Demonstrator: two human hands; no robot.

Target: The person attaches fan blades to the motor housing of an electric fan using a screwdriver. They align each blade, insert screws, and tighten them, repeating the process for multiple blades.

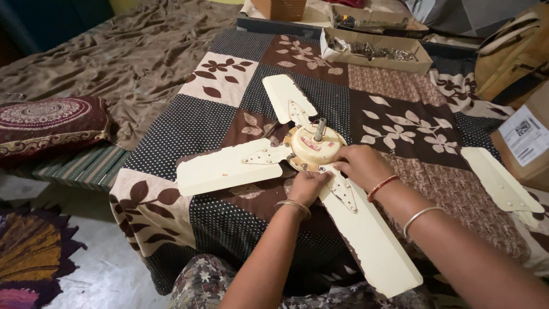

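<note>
A cream ceiling fan lies on a patchwork quilt, its round motor hub facing up with a short metal shaft. Three blades are joined to it: one pointing away, one to the left, one toward me. My left hand presses against the near blade's bracket at the hub's edge. My right hand rests on the hub rim just above that bracket, fingers pinched at a screw point. What the fingertips hold is hidden. A loose fourth blade lies to the right.
A cardboard box with metal hardware sits at the quilt's far edge, another box behind it. A maroon cushion lies left on a brown sheet. Bags and a carton stand at the right. A patterned rug covers the floor.
</note>
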